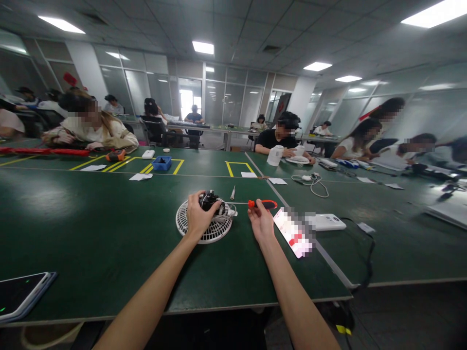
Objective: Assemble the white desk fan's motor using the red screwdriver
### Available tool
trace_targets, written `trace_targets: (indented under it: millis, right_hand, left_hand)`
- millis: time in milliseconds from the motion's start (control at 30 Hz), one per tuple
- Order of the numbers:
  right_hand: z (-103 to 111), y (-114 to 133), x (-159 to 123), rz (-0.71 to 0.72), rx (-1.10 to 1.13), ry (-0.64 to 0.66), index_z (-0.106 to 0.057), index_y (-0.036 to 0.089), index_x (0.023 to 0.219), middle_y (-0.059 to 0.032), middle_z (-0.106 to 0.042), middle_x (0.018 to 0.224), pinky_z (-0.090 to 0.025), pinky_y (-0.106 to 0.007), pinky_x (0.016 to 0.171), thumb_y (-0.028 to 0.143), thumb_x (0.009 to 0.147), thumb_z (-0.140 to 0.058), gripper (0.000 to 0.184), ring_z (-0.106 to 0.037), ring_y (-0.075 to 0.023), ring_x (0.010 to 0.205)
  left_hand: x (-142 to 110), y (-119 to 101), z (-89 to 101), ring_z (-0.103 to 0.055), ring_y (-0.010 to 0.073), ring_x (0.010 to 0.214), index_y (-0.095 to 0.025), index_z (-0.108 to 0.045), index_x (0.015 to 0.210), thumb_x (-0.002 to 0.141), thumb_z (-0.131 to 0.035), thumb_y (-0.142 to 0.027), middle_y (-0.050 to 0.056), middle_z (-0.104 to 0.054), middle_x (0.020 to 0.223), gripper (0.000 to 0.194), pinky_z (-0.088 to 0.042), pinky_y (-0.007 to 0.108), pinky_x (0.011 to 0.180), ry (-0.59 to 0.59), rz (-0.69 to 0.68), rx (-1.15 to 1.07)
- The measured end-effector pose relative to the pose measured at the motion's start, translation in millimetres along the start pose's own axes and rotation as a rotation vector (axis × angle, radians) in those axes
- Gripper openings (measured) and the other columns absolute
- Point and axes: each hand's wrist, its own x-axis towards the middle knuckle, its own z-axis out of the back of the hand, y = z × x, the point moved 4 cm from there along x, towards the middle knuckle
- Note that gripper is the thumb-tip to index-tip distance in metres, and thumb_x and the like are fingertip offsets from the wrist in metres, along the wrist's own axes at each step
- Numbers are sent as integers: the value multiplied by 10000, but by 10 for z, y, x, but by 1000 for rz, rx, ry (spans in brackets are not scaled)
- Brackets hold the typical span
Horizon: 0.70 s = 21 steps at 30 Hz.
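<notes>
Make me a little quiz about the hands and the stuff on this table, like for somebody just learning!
1. Which hand holds the slim orange-and-black tool, left or right?
2. True or false: the left hand is holding the blue plastic box.
3. Fill in the blank: the round white slotted grille lies on a smooth ____ tabletop.

Key:
1. The right hand.
2. False; it is holding the chunky black mechanical part above the grille.
3. Green.
</notes>
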Motion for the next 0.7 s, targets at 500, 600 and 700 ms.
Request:
trace_targets:
  millis: [500, 600, 700]
  right_hand:
    - [-6, -17, -9, 10, -28, -33, -648, 209, 890, 35, -699, 679, -601, -235, 619, 331, 721, -892, 321, -690, -126, 613]
    - [9, -19, 4, 13, -55, -27, -642, 205, 872, 33, -699, 682, -565, -213, 573, 341, 677, -918, 365, -672, -116, 587]
    - [4, 3, -5, 32, -23, -23, -622, 204, 846, 29, -713, 703, -579, -212, 593, 276, 646, -935, 378, -692, -121, 620]
  left_hand:
    - [-4, -3, -12, -624, 265, 1067, -223, -625, 1188, 754, -829, -471, 67, -607, 1132, 540, -499, 455, 976, -4, 5, 1]
    - [-3, -8, -7, -622, 268, 1069, -216, -622, 1189, 755, -829, -470, 70, -605, 1137, 544, -499, 461, 980, 2, 11, 3]
    - [-1, -2, -5, -621, 270, 1077, -217, -620, 1191, 750, -831, -478, 70, -604, 1137, 554, -499, 461, 980, -1, 13, 4]
